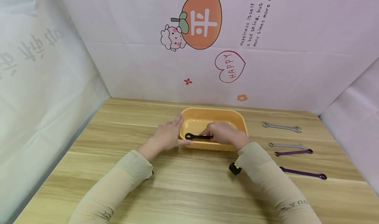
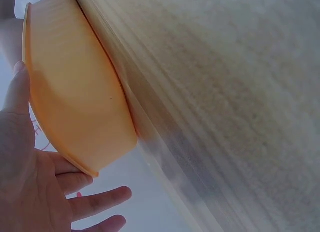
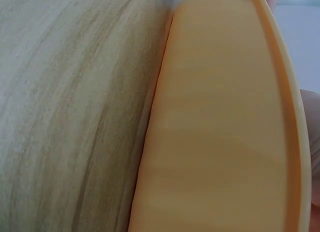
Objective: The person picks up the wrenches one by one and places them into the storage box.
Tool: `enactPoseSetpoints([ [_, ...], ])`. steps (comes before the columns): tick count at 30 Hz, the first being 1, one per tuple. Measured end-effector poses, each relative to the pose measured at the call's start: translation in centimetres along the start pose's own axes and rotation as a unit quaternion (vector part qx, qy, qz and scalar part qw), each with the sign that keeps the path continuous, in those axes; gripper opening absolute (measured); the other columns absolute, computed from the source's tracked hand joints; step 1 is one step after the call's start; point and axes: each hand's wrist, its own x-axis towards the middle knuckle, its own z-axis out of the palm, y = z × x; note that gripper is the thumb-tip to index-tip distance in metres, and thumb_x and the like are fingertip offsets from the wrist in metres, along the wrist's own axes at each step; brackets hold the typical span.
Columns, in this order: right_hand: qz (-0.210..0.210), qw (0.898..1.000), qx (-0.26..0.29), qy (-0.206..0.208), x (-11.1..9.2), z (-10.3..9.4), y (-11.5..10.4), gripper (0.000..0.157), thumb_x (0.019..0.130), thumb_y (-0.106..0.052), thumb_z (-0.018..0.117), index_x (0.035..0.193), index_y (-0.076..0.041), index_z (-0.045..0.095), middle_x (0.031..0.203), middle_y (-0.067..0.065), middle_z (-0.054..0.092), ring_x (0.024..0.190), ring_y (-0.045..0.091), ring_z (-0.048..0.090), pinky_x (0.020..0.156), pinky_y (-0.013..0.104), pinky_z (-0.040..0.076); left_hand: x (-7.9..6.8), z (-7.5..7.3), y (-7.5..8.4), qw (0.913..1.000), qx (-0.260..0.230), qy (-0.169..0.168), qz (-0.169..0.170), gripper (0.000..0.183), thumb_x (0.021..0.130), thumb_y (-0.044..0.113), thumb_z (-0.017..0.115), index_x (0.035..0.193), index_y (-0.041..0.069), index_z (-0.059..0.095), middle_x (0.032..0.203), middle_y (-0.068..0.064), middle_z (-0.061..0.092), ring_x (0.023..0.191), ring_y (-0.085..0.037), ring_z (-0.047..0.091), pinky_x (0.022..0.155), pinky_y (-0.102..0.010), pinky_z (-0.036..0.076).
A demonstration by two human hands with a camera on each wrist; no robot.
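Observation:
A yellow-orange plastic bin [image 1: 213,146] stands on the wooden table. My left hand [image 1: 166,134] lies at its left end, the thumb over the front rim and the fingers against the left side. In the left wrist view those fingers [image 2: 100,203] are spread and mostly straight. Inside the bin, my right hand [image 1: 222,132] pinches a black wrench [image 1: 195,137] whose ring end points left. The wrench's other end is hidden by the hand. Only the bin's outer wall [image 3: 215,122] and a sliver of the hand show in the right wrist view.
Right of the bin lie a silver open-end wrench [image 1: 281,127], a smaller silver wrench [image 1: 286,145] and two purple wrenches, one upper [image 1: 293,152] and one lower [image 1: 305,173], partly behind the right sleeve. A printed white backdrop [image 1: 142,69] rises behind the table [image 1: 189,191].

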Motion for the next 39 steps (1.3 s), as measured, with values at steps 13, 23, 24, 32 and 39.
enactPoseSetpoints([
  [13,0.005,1.000,0.008,-0.010,0.24,0.38,0.29,0.044,0.089,0.007,0.072,0.124,-0.018,0.077,0.093,-0.005,0.069,0.079,0.008,0.059,0.072,0.030,0.053,-0.13,-0.14,0.09,1.0000,-0.004,-0.001,0.000,0.117,0.087,0.082,0.053,0.164,0.004,0.011,0.171,-0.007,0.008,0.141,-0.039,0.044,0.104,-0.066,0.040],
  [23,0.013,1.000,0.010,-0.024,0.42,0.29,0.01,0.045,0.090,0.008,0.069,0.124,-0.020,0.078,0.094,-0.006,0.070,0.078,0.009,0.057,0.073,0.029,0.052,-0.15,-0.14,0.12,1.0000,-0.005,-0.002,0.001,0.118,0.086,0.083,0.052,0.164,0.004,0.011,0.171,-0.007,0.007,0.141,-0.039,0.044,0.104,-0.066,0.039],
  [24,0.013,1.000,0.010,-0.025,0.45,0.27,-0.02,0.044,0.090,0.008,0.069,0.123,-0.020,0.078,0.094,-0.006,0.070,0.077,0.009,0.057,0.073,0.030,0.052,-0.16,-0.14,0.12,1.0000,-0.005,-0.002,0.001,0.118,0.086,0.083,0.052,0.164,0.004,0.011,0.171,-0.007,0.007,0.141,-0.039,0.044,0.104,-0.066,0.039],
  [32,0.000,1.000,0.016,-0.027,0.64,0.41,0.16,0.042,0.091,0.007,0.071,0.121,-0.022,0.079,0.099,-0.007,0.072,0.083,0.008,0.060,0.075,0.031,0.053,-0.23,-0.33,0.17,1.0000,-0.004,-0.004,-0.001,0.118,0.086,0.083,0.053,0.164,0.004,0.012,0.171,-0.007,0.007,0.141,-0.038,0.044,0.104,-0.066,0.040],
  [39,0.010,0.999,0.015,-0.028,0.39,0.34,-0.08,0.040,0.093,0.002,0.072,0.125,-0.021,0.077,0.104,-0.005,0.072,0.087,0.008,0.062,0.077,0.031,0.054,-0.30,-0.49,0.21,1.0000,-0.002,-0.005,0.000,0.118,0.086,0.082,0.053,0.164,0.004,0.012,0.171,-0.007,0.007,0.140,-0.039,0.045,0.104,-0.066,0.041],
])
